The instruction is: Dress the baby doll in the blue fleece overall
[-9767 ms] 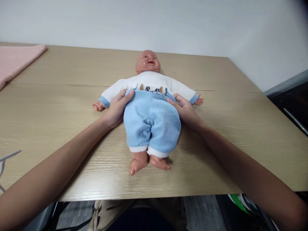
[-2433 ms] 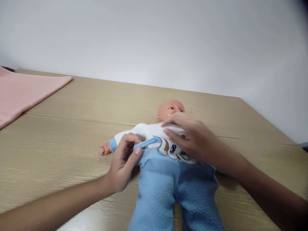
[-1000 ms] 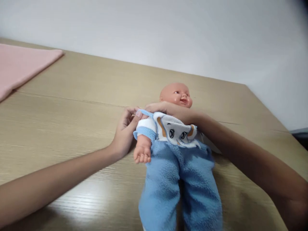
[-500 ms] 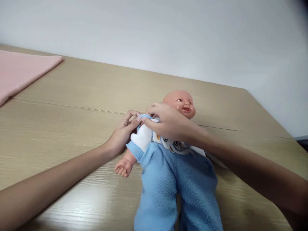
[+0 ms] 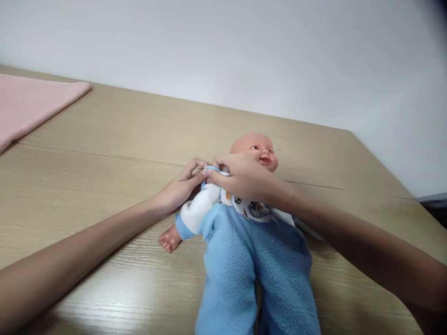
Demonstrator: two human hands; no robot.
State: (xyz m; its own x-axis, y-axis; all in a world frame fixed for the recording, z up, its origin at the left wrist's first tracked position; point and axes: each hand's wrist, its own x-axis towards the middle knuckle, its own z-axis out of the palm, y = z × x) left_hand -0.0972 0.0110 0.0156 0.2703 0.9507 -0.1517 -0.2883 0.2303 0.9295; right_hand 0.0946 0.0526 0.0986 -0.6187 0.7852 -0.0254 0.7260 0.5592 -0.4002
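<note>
A baby doll (image 5: 256, 148) lies on its back on the wooden table (image 5: 104, 139), head away from me. It wears a white top and light blue fleece overalls (image 5: 254, 265) with a bib printed with a cartoon face. My left hand (image 5: 181, 188) pinches the thin blue strap (image 5: 213, 170) at the doll's shoulder. My right hand (image 5: 240, 179) reaches across the doll's chest and pinches the same strap, fingertips meeting those of the left. The doll's white sleeve (image 5: 195, 214) and bare hand (image 5: 170, 240) lie out to the left, on the table.
A folded pink cloth (image 5: 31, 104) lies at the far left of the table. A plain white wall runs behind the table's back edge. The table's right edge slants down at the far right.
The doll's arm has dropped lower, its hand now resting on the table. Both hands stay pinched together on the strap at the shoulder. The view has shifted slightly.
</note>
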